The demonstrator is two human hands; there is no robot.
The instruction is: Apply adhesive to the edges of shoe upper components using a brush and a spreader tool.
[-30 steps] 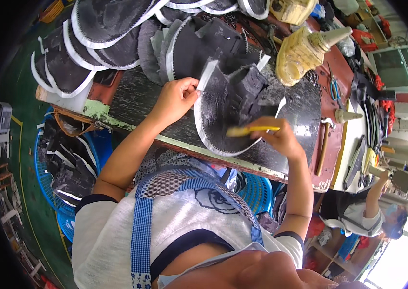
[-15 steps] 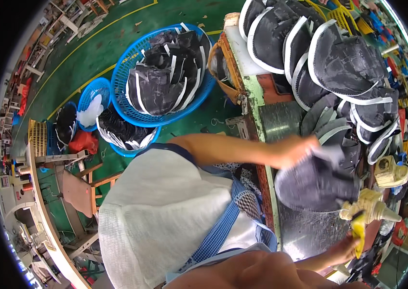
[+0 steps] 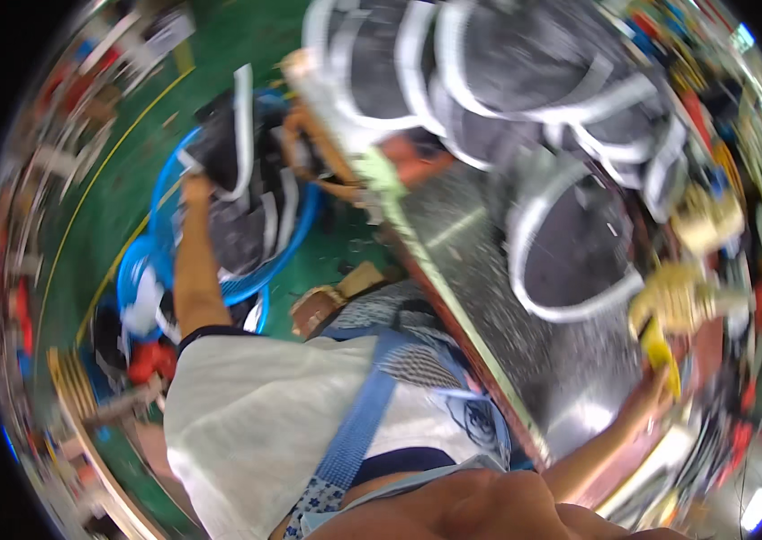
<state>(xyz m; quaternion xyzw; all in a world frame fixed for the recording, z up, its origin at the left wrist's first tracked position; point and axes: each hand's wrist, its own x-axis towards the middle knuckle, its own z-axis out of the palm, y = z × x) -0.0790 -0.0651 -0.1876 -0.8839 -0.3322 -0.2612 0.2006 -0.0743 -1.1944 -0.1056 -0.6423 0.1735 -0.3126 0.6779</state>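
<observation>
My left hand [image 3: 196, 191] is closed on a black fabric piece [image 3: 219, 148] with a white strip, held up over the large blue basket [image 3: 161, 209]. More black pieces [image 3: 250, 238] with white strips fill that basket. At the lower right, my right hand [image 3: 653, 396] grips a yellow-handled tool [image 3: 660, 353]; its kind is unclear. The tool is close to a cream-coloured machine part [image 3: 682, 301]. On the dark metal worktop [image 3: 525, 351] lies a black piece with a broad white edge [image 3: 574, 243]. Motion blurs much of the picture.
Several black, white-edged pieces [image 3: 534, 54] are heaped at the worktop's far end. A second cream machine part [image 3: 709, 220] stands at the right. Smaller blue baskets [image 3: 133, 265] and a red bag [image 3: 151, 362] sit on the green floor at the left.
My left hand has swung from the worktop, where it held a black piece, to the basket on the left and has another piece. The view has turned. My right hand still holds the yellow tool.
</observation>
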